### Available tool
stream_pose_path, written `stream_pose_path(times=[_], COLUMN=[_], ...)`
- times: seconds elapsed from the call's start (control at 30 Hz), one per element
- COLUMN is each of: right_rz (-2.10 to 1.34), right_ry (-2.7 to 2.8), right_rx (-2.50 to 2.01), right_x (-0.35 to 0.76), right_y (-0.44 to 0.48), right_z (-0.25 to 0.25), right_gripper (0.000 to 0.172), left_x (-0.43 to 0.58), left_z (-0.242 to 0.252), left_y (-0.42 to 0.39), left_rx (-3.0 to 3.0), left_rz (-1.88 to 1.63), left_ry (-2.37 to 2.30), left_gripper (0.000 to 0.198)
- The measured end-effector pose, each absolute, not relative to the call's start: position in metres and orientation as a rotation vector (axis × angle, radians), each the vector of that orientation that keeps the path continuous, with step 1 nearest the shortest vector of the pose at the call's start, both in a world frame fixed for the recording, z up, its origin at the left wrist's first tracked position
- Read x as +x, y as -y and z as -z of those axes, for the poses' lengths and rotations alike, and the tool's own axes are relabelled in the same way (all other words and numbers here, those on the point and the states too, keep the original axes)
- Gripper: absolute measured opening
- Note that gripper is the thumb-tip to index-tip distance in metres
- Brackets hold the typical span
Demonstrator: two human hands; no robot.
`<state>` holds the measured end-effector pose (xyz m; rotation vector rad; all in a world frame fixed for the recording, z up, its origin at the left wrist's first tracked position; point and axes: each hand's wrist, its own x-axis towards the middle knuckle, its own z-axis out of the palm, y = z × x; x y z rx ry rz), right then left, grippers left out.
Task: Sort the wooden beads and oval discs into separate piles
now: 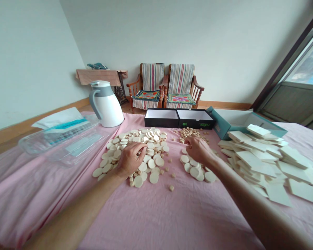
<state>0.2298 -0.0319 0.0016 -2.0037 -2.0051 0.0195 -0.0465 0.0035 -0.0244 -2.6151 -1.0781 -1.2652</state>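
On the pink cloth lies a wide heap of round pale wooden discs [153, 177] with small wooden cubes mixed in. My left hand [130, 158] rests over this heap, its fingers curled down among the discs. What its fingertips hold, if anything, is hidden. To the right, my right hand [198, 150] is closed, fingertips pinched together at the near edge of a pile of small wooden cubes [190, 132]. Anything in that pinch is too small to make out. Below the right hand sits a smaller group of round wooden discs [194, 172]. Loose cubes [171, 188] lie between the heaps.
Square wooden tiles [255, 163] are piled at the right, against a teal box [223, 130]. Behind the cubes stand two joined black boxes [161, 122]. A white jug [111, 111] and clear plastic packaging [33, 144] are at the left. Two chairs [152, 81] stand beyond the table.
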Motion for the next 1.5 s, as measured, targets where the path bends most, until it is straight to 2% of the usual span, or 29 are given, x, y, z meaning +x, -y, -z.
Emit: stream_pose_path(times=[0.13,0.23,0.43,0.53,0.67,0.87,0.97,1.2,1.5], right_rz=[0.148,0.211,-0.363,-0.406,-0.311,0.167,0.291,-0.256,-0.207], right_ry=[1.824,1.814,2.256,2.298,2.279,2.024,1.948,2.298,2.253], right_rx=[-2.218,-2.109,-1.636,-1.579,-1.637,-2.006,-2.017,-1.645,-1.658], right_x=[0.261,0.254,0.193,0.176,0.186,0.228,0.23,0.19,0.178], right_y=[0.009,0.011,0.038,0.046,0.037,0.011,0.009,0.024,0.027], right_z=[-0.014,-0.017,-0.001,0.01,0.015,-0.01,-0.02,0.005,0.025], right_gripper=[0.021,0.023,0.016,0.016,0.024,0.026,0.026,0.02,0.009], left_x=[-0.048,-0.049,-0.047,-0.046,-0.046,-0.047,-0.046,-0.045,-0.045], left_z=[0.027,0.027,0.026,0.025,0.025,0.026,0.025,0.024,0.025], left_y=[-0.005,-0.006,-0.004,-0.004,-0.004,-0.006,-0.006,-0.005,-0.006], left_rx=[-2.631,-2.641,-2.622,-2.613,-2.622,-2.624,-2.628,-2.615,-2.615], left_rz=[1.256,1.254,1.265,1.267,1.254,1.268,1.256,1.254,1.251], left_ry=[1.094,1.097,1.092,1.097,1.11,1.113,1.124,1.107,1.114], left_gripper=[0.014,0.014,0.014,0.014,0.015,0.015,0.015,0.016,0.014])
